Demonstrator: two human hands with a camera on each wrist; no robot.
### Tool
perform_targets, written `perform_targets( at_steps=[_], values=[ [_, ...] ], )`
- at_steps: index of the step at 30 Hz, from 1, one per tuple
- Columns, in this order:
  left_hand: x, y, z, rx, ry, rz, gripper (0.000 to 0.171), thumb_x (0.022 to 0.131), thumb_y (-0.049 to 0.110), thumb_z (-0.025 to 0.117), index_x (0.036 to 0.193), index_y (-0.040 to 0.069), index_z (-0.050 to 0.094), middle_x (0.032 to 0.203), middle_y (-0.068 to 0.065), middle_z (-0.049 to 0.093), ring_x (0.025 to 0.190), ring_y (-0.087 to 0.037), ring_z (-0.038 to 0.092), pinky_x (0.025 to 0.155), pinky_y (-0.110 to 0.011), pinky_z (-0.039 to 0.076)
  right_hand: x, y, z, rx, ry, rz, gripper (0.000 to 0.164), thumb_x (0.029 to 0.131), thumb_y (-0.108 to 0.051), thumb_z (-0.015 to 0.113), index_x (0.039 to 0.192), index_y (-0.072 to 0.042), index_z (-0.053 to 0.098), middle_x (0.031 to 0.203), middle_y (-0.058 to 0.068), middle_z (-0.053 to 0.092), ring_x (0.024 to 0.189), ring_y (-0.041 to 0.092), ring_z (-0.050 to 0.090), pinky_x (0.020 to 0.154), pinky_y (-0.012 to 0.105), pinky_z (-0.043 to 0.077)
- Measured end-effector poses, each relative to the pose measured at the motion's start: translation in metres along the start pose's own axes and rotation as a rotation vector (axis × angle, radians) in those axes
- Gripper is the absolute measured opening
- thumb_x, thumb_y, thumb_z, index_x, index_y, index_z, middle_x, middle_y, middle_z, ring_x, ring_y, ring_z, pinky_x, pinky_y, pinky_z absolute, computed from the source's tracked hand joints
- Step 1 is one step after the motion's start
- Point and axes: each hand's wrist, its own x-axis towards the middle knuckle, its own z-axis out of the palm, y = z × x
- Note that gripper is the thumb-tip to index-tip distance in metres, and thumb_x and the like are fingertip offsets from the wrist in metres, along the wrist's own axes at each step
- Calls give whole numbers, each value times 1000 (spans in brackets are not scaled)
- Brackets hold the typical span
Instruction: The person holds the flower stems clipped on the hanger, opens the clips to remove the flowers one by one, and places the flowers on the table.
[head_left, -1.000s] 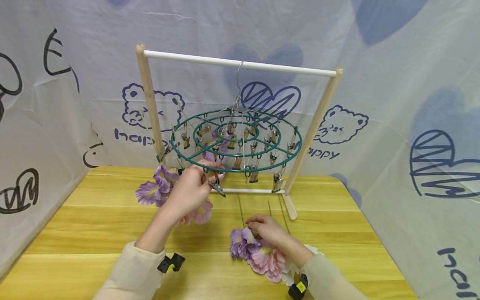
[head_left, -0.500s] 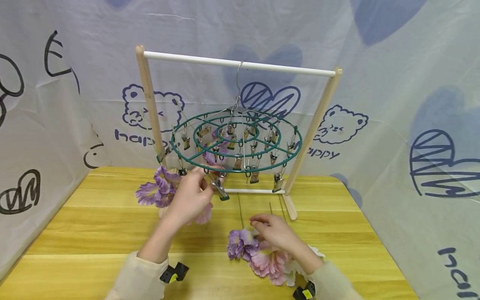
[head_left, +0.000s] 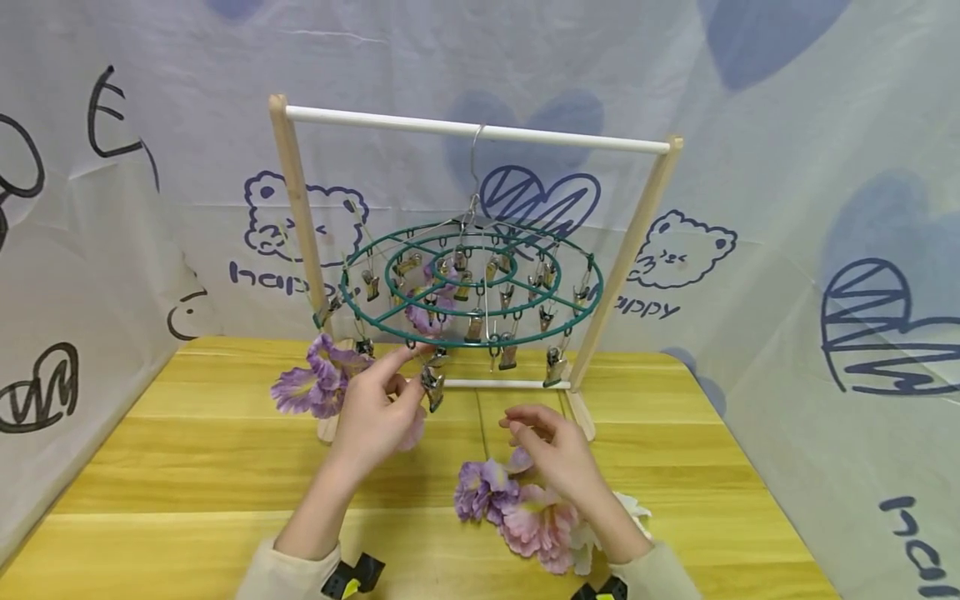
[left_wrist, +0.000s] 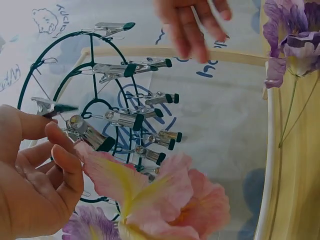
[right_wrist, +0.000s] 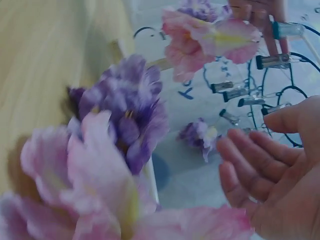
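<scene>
My left hand point(head_left: 375, 412) is at the front left of a round green hanger point(head_left: 397, 317) with several metal clips hanging from it. Its thumb and index finger hold a clip point(head_left: 432, 388) at the ring's front. In the left wrist view, a large pink flower point(left_wrist: 160, 192) is just beyond this hand and the clip point(left_wrist: 90, 132). My right hand point(head_left: 558, 446) hovers over the flowers on the table, fingers loosely bent and holding nothing. Below it lie a purple flower point(head_left: 480, 493), a pink flower point(head_left: 542, 527) and a white flower point(head_left: 633, 508).
The hanger hooks over the white top bar point(head_left: 405, 123) of a wooden stand on the yellow wood table point(head_left: 150, 467). A purple flower point(head_left: 315, 387) hangs at the stand's left, another point(head_left: 427, 317) behind the rings. A thin stem point(head_left: 482, 421) lies near the right hand.
The held clip has swung from slanting right to nearly upright, and the left hand has shifted slightly. My right hand has lifted off the table flowers and moved up and away, its fingers opening out.
</scene>
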Motion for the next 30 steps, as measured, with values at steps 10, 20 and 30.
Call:
perform_targets(
  at_steps=[10,20,30],
  values=[
    [-11,-5,-11,-72,243,221,31,99,-7,62,126,5,72,91,0,63,46,-10,44,35,-21,34,3,-11,16,239,127,-115,22,105,-7,59,124,2,67,117,19,74,93,16,72,81,30,59],
    [-7,-12,-34,33,498,353,27,96,-11,61,122,-6,70,118,-15,68,79,-8,59,63,-10,49,9,-17,45,385,326,-280,23,104,3,57,125,11,61,119,29,68,100,12,70,86,25,57],
    [5,-22,-57,430,469,489,25,93,-6,68,117,-4,72,118,-21,72,112,-40,63,101,-41,50,17,-28,67,272,249,-285,23,103,-2,61,125,-1,66,123,13,72,114,21,67,98,26,53]
  ],
)
